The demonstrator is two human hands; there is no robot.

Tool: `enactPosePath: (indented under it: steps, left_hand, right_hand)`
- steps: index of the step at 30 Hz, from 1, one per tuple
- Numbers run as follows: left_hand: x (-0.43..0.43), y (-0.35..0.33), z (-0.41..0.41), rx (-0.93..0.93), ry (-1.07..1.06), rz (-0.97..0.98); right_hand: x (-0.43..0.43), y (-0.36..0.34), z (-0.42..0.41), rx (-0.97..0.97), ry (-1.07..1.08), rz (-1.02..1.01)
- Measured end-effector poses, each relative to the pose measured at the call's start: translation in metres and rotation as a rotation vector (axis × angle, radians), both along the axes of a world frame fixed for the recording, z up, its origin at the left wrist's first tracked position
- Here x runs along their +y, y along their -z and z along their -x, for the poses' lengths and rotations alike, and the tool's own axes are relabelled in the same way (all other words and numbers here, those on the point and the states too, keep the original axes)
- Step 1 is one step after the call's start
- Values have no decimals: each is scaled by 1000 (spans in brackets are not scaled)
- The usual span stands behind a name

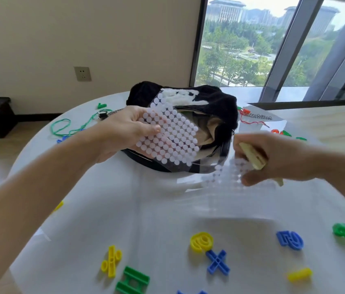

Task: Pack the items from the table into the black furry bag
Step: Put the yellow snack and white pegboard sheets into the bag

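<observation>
- While my left hand (pixel 125 132) pinches the dot sheet (pixel 168 132) by its edge above the black furry bag (pixel 216 102), it appears light, thin, floppy.
- My right hand (pixel 273 160) grips a blurred second sheet (pixel 226 172) with a pale stick (pixel 252 155); edge holds suit both.

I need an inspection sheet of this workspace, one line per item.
Surface: white round table, glossy.
Job's things: black furry bag open; dotted sheet above it; second dotted sheet, blurred; plastic numbers and signs near the front edge, such as yellow 9 and blue X.
Clutter: green cord.
Grippers: left hand holds the dotted sheet; right hand holds a pale stick.
Cables: nothing seen.
Surroundings: wall socket, window.
</observation>
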State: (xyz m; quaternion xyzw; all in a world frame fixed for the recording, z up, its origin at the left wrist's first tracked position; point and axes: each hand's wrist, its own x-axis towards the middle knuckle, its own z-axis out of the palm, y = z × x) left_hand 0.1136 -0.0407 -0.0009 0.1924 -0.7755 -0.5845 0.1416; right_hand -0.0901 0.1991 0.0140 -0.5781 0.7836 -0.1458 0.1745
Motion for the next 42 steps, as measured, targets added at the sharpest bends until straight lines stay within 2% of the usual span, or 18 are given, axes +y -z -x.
enactPosePath:
  steps: [3, 5, 8, 11, 13, 17, 18, 20, 22, 24, 28, 35, 37, 39, 42]
  left_hand:
    - [5, 0, 3, 45, 43, -88]
    - [14, 1, 7, 97, 95, -180]
    - [27, 4, 11, 152, 181, -302]
    - [36, 5, 13, 173, 285, -210]
    - [38, 8, 15, 200, 253, -158]
    - [36, 13, 19, 192, 95, -133]
    - [37, 12, 19, 176, 77, -147]
    - [40, 12, 21, 163, 70, -171]
    - [44, 14, 24, 168, 85, -199]
    - [50, 15, 28, 184, 101, -238]
    - [58, 15, 31, 251, 155, -294]
    - [54, 18, 26, 384, 223, -209]
    - [53, 17, 26, 397, 236, -170]
    - [52, 15, 27, 384, 240, -95]
    - [47, 12, 30, 336, 190, 115]
  right_hand:
    - [0, -25, -6, -328, -34, 305]
    - [-12, -26, -14, -442, 23, 403]
    - [-33, -16, -30, -373, 196, 474]
    - [-42, -13, -37, -262, 291, 461]
    - [-43, -12, -38, -206, 320, 434]
    - [-42, -18, -36, 37, 460, 450]
    - [-41, -21, -37, -17, 496, 453]
    - [-38, -30, -43, -318, 519, 406]
    - [-40, -30, -46, -623, 444, 395]
    - [-45, -27, -52, -716, 346, 449]
    - [-48, -16, -54, -574, 294, 414]
    - [-41, -13, -41, -294, 135, 568]
    - [-40, -13, -36, -366, 117, 508]
    - [-36, -14, -31, -548, 65, 394]
    - [-30, -15, -22, -569, -16, 300]
